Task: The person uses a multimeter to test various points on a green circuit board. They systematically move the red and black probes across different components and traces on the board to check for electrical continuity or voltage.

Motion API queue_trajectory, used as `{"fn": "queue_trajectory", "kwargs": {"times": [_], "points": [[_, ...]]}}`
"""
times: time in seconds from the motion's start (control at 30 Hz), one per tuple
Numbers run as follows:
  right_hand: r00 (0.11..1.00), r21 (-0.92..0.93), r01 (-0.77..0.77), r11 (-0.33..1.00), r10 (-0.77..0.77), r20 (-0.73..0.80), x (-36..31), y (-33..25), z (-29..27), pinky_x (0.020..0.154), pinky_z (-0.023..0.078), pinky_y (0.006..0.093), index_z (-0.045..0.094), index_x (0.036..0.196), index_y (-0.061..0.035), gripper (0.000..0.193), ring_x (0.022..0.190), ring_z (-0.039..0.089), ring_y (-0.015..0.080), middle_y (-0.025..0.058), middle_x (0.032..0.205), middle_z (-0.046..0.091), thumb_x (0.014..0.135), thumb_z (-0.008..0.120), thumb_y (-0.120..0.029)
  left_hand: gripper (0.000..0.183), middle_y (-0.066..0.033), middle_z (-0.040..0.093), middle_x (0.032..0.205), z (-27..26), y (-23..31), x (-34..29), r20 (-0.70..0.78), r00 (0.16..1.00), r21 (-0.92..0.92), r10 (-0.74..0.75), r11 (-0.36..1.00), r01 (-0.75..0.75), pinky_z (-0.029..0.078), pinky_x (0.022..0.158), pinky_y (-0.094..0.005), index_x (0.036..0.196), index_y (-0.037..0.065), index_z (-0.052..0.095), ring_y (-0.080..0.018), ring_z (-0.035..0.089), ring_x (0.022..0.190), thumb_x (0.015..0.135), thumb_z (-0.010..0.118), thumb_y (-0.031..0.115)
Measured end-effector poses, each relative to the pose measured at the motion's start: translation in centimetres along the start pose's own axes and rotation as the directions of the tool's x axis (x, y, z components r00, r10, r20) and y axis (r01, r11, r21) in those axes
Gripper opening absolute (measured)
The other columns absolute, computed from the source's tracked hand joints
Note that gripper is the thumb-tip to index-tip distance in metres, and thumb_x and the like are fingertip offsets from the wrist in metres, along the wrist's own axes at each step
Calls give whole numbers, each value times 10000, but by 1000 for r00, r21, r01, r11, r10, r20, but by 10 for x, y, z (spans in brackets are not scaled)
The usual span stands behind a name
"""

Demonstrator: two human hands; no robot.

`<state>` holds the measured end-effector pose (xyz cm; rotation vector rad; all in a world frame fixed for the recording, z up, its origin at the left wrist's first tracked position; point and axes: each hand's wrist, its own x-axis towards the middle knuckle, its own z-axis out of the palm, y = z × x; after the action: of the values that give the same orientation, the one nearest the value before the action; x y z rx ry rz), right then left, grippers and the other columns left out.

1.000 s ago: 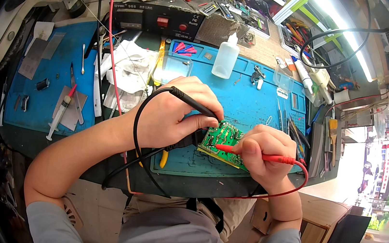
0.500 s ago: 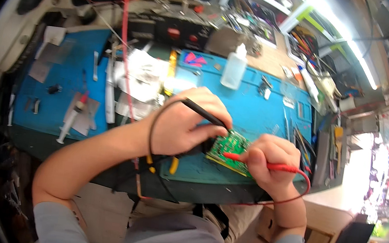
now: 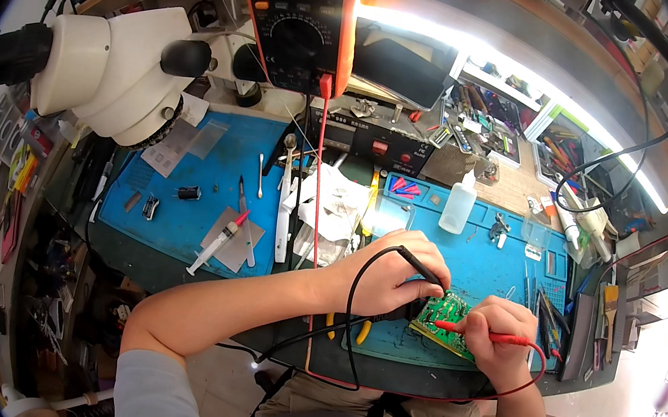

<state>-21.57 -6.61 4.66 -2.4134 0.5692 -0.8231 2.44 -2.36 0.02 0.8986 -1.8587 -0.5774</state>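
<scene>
A green circuit board (image 3: 440, 311) lies tilted at the front of the blue mat, between my two hands. My left hand (image 3: 388, 275) is closed around a black test probe (image 3: 420, 265), whose tip end points down at the board's far edge. From the right, my right hand (image 3: 502, 333) grips a red test probe (image 3: 511, 339) with its tip over the middle of the board. Whether either tip touches metal is too small to tell. The red and black leads run to an orange-edged multimeter (image 3: 297, 37) above. Something dark under my left fingers is partly hidden.
A white microscope (image 3: 119, 57) overhangs the left side. On the blue mat (image 3: 234, 142) lie a syringe (image 3: 218, 248) and a cotton swab (image 3: 260, 174). A clear squeeze bottle (image 3: 459, 203) stands behind the board; tweezers (image 3: 531, 287) lie at right. Yellow-handled pliers (image 3: 363, 331) rest near the front edge.
The view has swung upward and left, bringing the multimeter and microscope into sight. Both hands keep their probes at the board, with little visible shift relative to it.
</scene>
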Motion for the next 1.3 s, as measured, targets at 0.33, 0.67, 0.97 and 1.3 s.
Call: {"fn": "queue_trajectory", "kwargs": {"times": [0.33,0.67,0.97,1.3], "points": [[999,25,17,1000,-16,-36,0,1,2,450,400,339,610,674,-54,199,467,523,209,66,586,545,848,699,-18,110,-67,685,961,0,1,1,5,1000,4,0,1000,0,460,884,-409,985,95,688,-304,620,962,886,729,119],[999,37,17,999,-15,-53,0,2,5,455,412,341,607,676,-54,198,475,535,215,71,591,556,840,706,-7,114,-62,690,978,-2,1,0,20,1000,11,-11,1000,11,462,888,-404,997,93,695,-293,627,972,892,731,120],[999,4,44,999,-44,-17,1,1,-1,453,389,357,582,680,-58,224,486,523,232,81,619,542,849,723,-19,131,-69,714,1012,-2,-1,3,26,1000,32,-10,999,9,493,878,-397,1013,85,714,-288,659,981,899,746,140],[996,51,79,996,-77,-38,2,5,1,465,430,347,630,725,-46,160,525,581,233,70,655,581,835,745,-25,145,-64,716,1002,-3,1,3,59,997,40,-47,998,44,486,881,-383,1026,71,724,-265,652,962,893,759,120]]}}
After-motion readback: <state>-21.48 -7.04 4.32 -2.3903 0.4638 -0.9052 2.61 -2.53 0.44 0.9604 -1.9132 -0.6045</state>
